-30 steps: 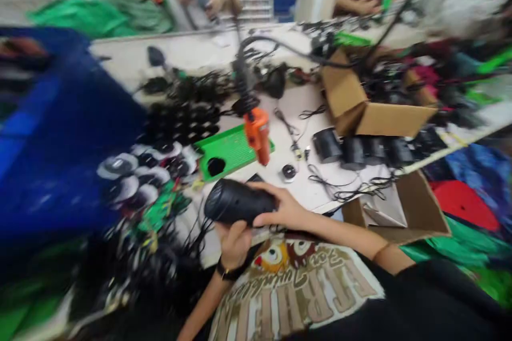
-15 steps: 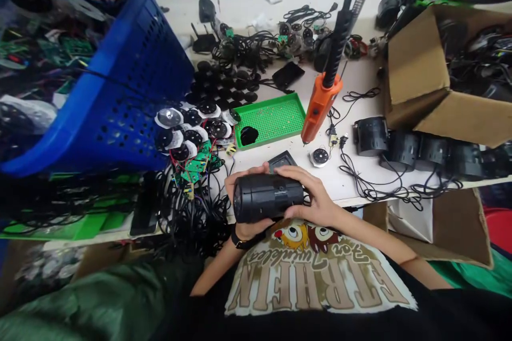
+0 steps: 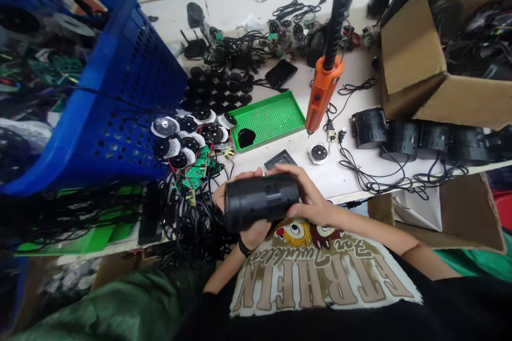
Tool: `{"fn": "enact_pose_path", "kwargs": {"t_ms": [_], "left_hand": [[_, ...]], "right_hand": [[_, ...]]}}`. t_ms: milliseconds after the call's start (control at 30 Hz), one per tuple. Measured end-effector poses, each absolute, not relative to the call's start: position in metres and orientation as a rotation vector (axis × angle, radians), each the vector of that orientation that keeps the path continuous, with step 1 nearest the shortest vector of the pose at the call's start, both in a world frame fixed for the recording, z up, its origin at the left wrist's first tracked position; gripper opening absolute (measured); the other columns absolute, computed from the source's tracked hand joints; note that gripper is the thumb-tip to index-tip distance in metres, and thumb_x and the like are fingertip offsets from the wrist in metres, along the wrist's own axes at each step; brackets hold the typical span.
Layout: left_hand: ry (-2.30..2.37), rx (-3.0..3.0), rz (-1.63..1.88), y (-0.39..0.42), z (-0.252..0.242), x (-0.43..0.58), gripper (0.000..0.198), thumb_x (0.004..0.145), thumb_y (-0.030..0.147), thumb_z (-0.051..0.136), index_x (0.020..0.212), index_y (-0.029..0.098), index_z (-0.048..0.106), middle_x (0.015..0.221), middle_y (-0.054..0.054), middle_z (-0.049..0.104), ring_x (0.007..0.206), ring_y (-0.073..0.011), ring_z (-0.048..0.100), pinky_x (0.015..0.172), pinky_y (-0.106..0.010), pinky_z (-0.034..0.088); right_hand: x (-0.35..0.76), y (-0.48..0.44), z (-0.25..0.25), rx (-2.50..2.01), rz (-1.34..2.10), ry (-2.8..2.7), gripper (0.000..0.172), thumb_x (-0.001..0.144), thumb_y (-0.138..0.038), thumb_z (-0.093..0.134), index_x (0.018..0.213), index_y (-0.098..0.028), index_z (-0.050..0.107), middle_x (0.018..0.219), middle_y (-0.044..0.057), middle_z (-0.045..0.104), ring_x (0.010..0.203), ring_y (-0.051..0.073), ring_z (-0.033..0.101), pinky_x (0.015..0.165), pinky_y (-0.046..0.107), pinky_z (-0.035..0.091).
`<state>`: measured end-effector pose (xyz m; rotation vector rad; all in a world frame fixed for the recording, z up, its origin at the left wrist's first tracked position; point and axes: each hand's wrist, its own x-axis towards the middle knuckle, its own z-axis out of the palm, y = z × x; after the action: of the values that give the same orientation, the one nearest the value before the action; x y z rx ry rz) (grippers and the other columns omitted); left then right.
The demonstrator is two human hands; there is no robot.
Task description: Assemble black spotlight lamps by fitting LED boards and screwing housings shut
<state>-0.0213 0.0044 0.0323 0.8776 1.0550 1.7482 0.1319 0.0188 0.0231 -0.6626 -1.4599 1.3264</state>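
left hand (image 3: 255, 233) and right hand (image 3: 311, 198) grip opposite ends of the black cylinder (image 3: 262, 200), long axis crosswise, lower centre of frame.

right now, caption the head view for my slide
Left hand and right hand grip a black cylinder near a green tray.

Black shirt (image 3: 304, 327): front print, worn by the person just beyond the near edge of the surface (image 3: 330, 178)
Block letters (image 3: 304, 290): "ETRHEIN", large and tan on the pale printed panel
Script (image 3: 292, 256): "For Twinkles", smaller and slanted, between the block letters and the cartoon figures (image 3: 294, 233)
Direction: both wordings upside down in the head view
Black cylinder (image 3: 260, 200): any marking too dark to read
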Motion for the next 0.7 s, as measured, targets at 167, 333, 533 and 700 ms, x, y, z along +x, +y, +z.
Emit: {"fn": "enact_pose_path", "kwargs": {"t_ms": [167,333,533,700], "left_hand": [[0.898,0.274,1.681,0.029,0.041,-0.025,0.033,0.09,0.052,0.069,0.109,0.025,0.073,0.107,0.0,0.077,0.113,-0.0191,0.068,0.11,-0.036,0.05],[0.849,0.084,1.571,0.04,0.047,-0.031,0.031,0.096,0.047,0.064,0.111,0.02,0.072,0.105,-0.001,0.079,0.101,-0.0149,0.071,0.107,-0.033,0.052],[0.866,0.033,1.483,0.039,0.033,-0.036,0.026,0.092,0.046,0.07,0.104,0.022,0.072,0.1,0.002,0.08,0.095,-0.0137,0.073,0.101,-0.032,0.055],[0.914,0.291,1.366,0.043,0.014,-0.047,0.03,0.088,0.055,0.071,0.102,0.028,0.07,0.099,0.003,0.079,0.096,-0.0165,0.072,0.098,-0.037,0.058]], "right_hand": [[0.138,0.038,0.037,-0.851,1.514,-1.364,0.055,0.099,-0.065,0.049,0.137,-0.027,0.06,0.135,0.009,0.067,0.107,0.022,0.067,0.104,0.044,0.051],[0.142,0.045,0.042,-0.973,1.51,-1.355,0.038,0.1,-0.045,0.058,0.131,-0.026,0.066,0.112,0.005,0.074,0.092,0.019,0.067,0.094,0.041,0.054],[0.144,0.041,0.046,-0.988,1.474,-1.346,0.033,0.098,-0.034,0.057,0.127,-0.024,0.068,0.114,0.006,0.072,0.091,0.017,0.067,0.092,0.038,0.055],[0.145,0.038,0.048,-0.956,1.421,-1.36,0.031,0.098,-0.035,0.057,0.126,-0.024,0.069,0.113,0.006,0.07,0.087,0.016,0.067,0.084,0.035,0.057]]}}
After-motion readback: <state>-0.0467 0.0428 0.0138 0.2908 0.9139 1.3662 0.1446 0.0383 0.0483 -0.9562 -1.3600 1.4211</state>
